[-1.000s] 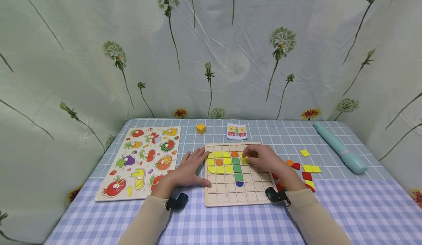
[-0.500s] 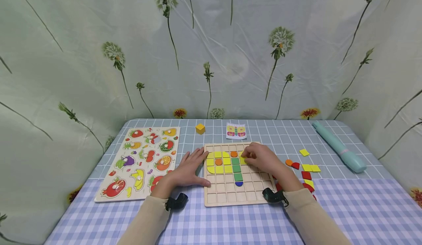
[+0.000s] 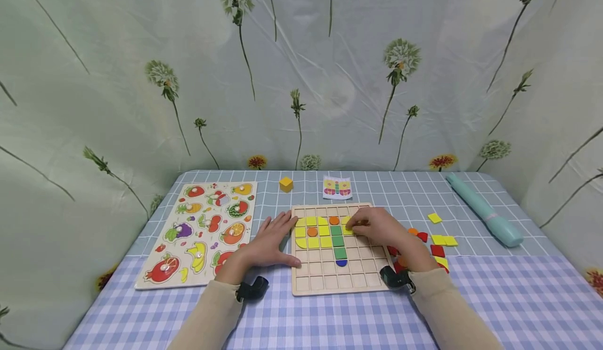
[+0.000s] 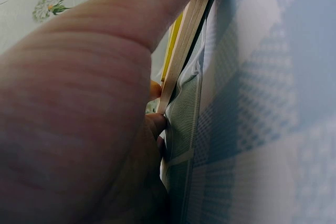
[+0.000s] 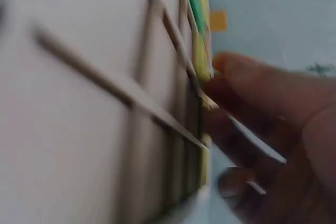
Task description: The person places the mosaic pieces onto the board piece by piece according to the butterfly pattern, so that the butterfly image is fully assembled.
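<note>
A wooden grid board (image 3: pixel 312 284) lies in front of me in the head view. Yellow tiles (image 3: pixel 311 242), two orange discs (image 3: pixel 334 219), a column of green squares (image 3: pixel 340 241) and a blue half-round piece (image 3: pixel 341 262) sit in its cells. My left hand (image 3: pixel 268 244) rests along the board's left edge, fingers spread, thumb on the lower corner area. With bent fingers my right hand (image 3: pixel 377 227) pinches a yellow tile (image 3: pixel 347 230) at the board, right of the green column. In the right wrist view the right fingertips (image 5: pixel 227 62) are at the board's surface; the tile is partly hidden.
Loose red, yellow and orange pieces (image 3: pixel 437 250) lie right of the board, some behind the right forearm. A fruit puzzle board (image 3: pixel 207 239) lies left. Behind stand a yellow cube (image 3: pixel 286 184) and a butterfly picture card (image 3: pixel 337 188). A teal rolled item (image 3: pixel 485 211) lies far right.
My right hand has shifted slightly at the same cell, and the yellow tile there lies more squarely in line with the green column. The left hand has stayed in place.
</note>
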`<action>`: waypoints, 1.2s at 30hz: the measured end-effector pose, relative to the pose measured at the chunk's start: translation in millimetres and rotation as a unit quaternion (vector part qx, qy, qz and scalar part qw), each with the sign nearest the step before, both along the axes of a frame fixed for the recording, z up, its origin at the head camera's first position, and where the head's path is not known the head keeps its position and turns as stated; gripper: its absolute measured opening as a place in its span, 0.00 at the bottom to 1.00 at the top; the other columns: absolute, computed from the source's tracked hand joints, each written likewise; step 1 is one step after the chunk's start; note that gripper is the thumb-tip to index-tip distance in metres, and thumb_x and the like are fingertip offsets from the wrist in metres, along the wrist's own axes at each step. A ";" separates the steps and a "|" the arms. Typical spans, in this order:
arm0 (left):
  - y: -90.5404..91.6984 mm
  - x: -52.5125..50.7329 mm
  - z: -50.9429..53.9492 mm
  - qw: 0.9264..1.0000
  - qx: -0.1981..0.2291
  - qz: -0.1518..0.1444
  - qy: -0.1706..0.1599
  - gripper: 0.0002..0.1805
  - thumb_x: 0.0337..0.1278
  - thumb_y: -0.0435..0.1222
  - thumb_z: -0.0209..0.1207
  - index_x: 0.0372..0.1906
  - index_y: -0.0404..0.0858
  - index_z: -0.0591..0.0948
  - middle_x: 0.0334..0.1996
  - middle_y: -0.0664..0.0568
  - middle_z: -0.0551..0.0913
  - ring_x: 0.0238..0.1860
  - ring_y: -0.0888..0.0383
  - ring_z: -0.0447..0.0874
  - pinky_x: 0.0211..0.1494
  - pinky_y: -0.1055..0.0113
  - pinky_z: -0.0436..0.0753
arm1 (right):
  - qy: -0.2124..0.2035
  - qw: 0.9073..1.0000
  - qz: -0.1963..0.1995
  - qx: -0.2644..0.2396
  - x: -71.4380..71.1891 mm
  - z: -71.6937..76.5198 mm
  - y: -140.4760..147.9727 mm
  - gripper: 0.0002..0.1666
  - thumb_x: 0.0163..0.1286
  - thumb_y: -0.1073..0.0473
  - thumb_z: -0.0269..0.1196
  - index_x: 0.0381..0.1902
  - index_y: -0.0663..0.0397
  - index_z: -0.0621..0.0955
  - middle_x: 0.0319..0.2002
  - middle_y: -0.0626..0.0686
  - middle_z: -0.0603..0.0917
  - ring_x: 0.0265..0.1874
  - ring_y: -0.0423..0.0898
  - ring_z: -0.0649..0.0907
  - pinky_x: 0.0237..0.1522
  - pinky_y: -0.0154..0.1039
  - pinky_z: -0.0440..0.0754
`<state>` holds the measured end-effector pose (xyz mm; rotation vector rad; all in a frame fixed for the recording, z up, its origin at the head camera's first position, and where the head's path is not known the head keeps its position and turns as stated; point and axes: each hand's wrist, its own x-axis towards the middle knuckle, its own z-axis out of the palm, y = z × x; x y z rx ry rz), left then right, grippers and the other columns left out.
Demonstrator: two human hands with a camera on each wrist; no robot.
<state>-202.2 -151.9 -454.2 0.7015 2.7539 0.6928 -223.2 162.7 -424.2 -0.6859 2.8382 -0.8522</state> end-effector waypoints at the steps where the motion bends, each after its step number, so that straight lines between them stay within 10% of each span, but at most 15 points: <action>1: -0.1 0.1 0.0 1.000 -0.001 0.001 -0.002 0.62 0.43 0.62 0.71 0.80 0.43 0.53 0.82 0.47 0.47 0.83 0.47 0.39 0.83 0.42 0.37 | -0.018 1.000 0.001 -0.007 0.1 2.6 3.7 0.08 0.68 0.61 0.66 0.42 0.46 0.89 0.41 0.45 0.88 0.41 0.43 0.82 0.46 0.41 0.82; 17: -0.9 -0.1 -0.1 1.000 -0.001 0.000 -0.004 0.62 0.43 0.62 0.71 0.80 0.44 0.53 0.82 0.48 0.47 0.83 0.48 0.38 0.83 0.42 0.36 | -0.148 0.988 -0.037 0.022 -0.4 24.4 78.2 0.20 0.66 0.61 0.66 0.56 0.49 0.83 0.48 0.54 0.84 0.42 0.48 0.79 0.40 0.38 0.83; 36: -1.3 -0.8 -2.2 1.000 0.001 -0.002 -0.001 0.63 0.43 0.63 0.71 0.80 0.44 0.53 0.82 0.47 0.46 0.83 0.47 0.38 0.82 0.42 0.37 | -0.149 0.984 -0.090 0.048 0.8 13.5 116.2 0.13 0.60 0.66 0.69 0.43 0.58 0.81 0.33 0.53 0.77 0.36 0.48 0.74 0.36 0.38 0.76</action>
